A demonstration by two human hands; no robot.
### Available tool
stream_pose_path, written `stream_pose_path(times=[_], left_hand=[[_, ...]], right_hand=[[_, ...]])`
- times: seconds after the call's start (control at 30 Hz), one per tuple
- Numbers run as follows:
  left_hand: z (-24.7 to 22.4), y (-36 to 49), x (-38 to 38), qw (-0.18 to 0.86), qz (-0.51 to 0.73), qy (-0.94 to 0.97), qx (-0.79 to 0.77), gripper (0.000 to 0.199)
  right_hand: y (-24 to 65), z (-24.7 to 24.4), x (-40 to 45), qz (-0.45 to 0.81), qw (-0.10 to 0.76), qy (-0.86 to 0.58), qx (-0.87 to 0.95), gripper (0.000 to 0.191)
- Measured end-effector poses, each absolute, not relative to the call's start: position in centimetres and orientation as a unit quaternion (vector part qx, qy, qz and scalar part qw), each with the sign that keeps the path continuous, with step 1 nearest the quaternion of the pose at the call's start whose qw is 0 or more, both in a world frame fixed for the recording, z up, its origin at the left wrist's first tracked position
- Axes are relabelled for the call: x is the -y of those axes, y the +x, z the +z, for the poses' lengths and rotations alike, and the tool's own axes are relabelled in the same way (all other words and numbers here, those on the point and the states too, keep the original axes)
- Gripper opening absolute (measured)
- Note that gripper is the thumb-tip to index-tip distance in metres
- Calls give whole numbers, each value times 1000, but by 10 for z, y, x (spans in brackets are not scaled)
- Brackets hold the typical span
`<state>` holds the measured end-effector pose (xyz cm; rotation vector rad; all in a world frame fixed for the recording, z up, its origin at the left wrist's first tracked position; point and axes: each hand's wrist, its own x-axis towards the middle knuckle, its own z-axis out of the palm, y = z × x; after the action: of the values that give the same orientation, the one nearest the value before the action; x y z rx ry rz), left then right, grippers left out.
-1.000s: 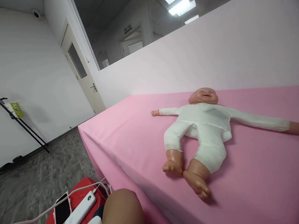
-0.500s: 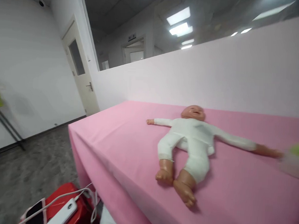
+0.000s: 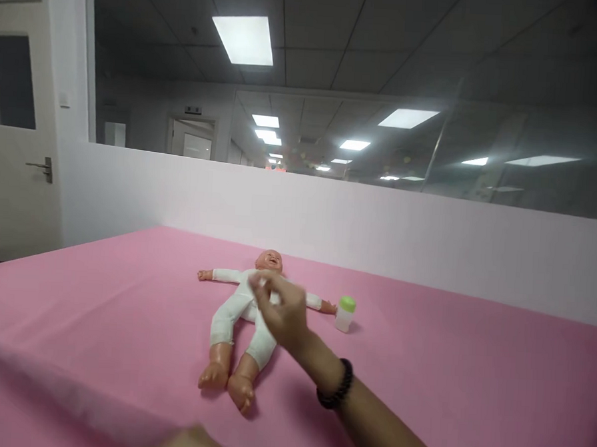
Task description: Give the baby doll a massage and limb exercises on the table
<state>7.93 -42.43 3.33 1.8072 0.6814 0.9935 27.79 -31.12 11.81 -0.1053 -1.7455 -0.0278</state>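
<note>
My right hand (image 3: 284, 309), with a black beaded bracelet (image 3: 337, 385) on its wrist, hovers in front of the baby doll's chest. Its fingers are loosely bent, a gap shows beside the thumb, and I see nothing held. The baby doll (image 3: 234, 303) lies on its back in white clothing, arms spread, partly covered by that hand. Near the doll's outstretched arm stands a small clear bottle (image 3: 344, 319) with a green lid (image 3: 347, 304). At the bottom edge, my left hand (image 3: 187, 442) is only a blurred patch, its fingers not visible.
A pink cloth (image 3: 435, 371) covers the wide table. Behind it runs a low white wall (image 3: 378, 228) with a glass window (image 3: 336, 72) above. A door (image 3: 17, 149) with a lever handle is at the far left.
My view has swung right, so the doll appears farther left and the bottle is fully seen. Both hands have come into view. The red case with the phone has left the picture.
</note>
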Motion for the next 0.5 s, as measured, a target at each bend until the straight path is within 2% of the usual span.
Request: stream_pose_path(times=[0.07, 0.17, 0.2, 0.23, 0.27, 0.3, 0.37, 0.5], left_hand=[[43, 72, 413, 445, 434, 729, -287, 38], [75, 64, 349, 281, 589, 617, -441, 25], [86, 60, 321, 198, 609, 564, -521, 33], [94, 55, 292, 119, 559, 536, -621, 48], [99, 48, 265, 94, 527, 512, -671, 68], [99, 41, 242, 84, 508, 490, -703, 82], [89, 27, 208, 96, 469, 440, -759, 88], [43, 14, 185, 127, 432, 385, -806, 71]], right_hand=[[282, 81, 299, -82, 590, -24, 803, 36], [292, 28, 284, -123, 552, 2, 825, 49], [294, 15, 280, -142, 519, 20, 842, 55], [295, 4, 278, -177, 468, 43, 865, 59], [295, -5, 277, -204, 422, 60, 881, 64], [293, -12, 277, -227, 385, 71, 892, 68], [289, -22, 277, -245, 365, 67, 896, 72], [282, -30, 280, -234, 411, -6, 881, 65]])
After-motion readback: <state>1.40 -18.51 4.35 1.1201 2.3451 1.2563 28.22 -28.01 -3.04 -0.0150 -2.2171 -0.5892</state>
